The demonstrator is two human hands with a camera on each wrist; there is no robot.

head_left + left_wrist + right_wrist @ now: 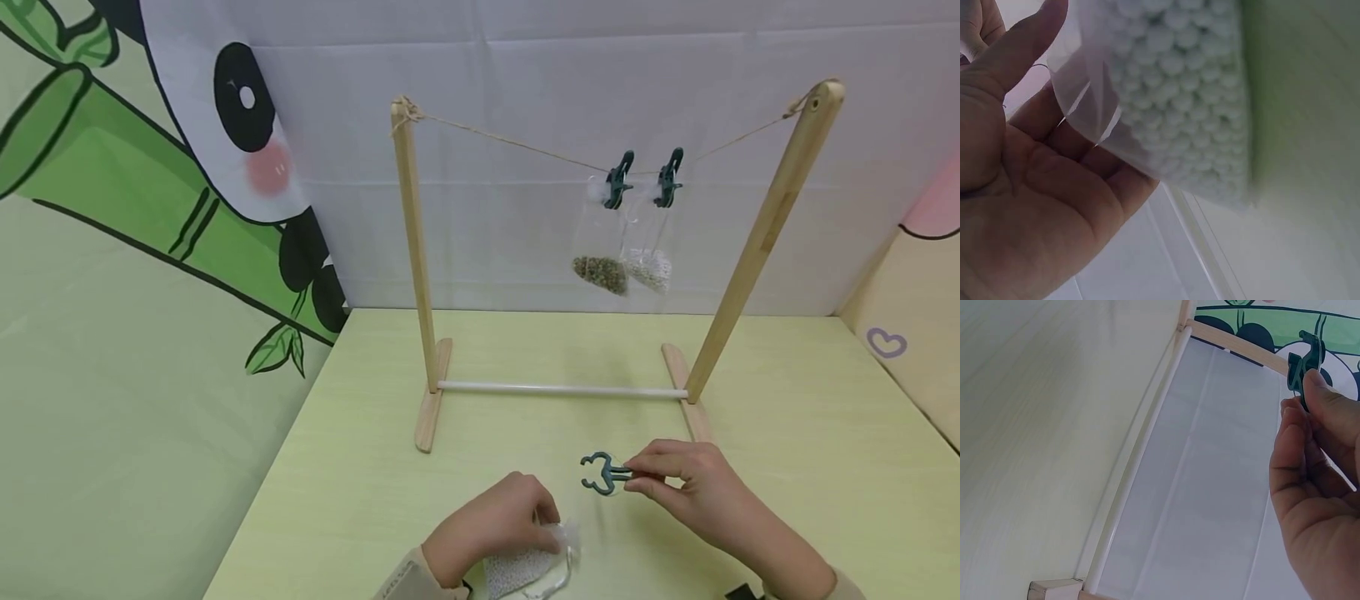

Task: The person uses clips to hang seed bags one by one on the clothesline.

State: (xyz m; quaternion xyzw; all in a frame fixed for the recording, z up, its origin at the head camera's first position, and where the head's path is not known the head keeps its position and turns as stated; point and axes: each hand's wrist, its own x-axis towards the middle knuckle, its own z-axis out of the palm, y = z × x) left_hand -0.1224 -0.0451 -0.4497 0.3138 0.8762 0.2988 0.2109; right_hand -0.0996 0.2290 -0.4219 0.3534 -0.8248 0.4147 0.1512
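Note:
My left hand (498,525) grips a clear bag of small white beads (525,567) near the table's front edge; in the left wrist view the bag (1172,94) lies against my fingers (1054,169). My right hand (686,492) pinches a dark green clip (600,473) by its handles, with the clip's mouth spread and pointing left, just right of the bag. The clip (1305,362) shows above my fingertips in the right wrist view. Behind stands a wooden rack (412,250) with a string (525,148).
Two green clips (619,177) (669,177) hang on the string, each holding a clear bag, one with brown grains (602,272), one with white beads (649,268). A white rod (562,389) joins the rack's feet. The pale green table (810,417) ends at left and right.

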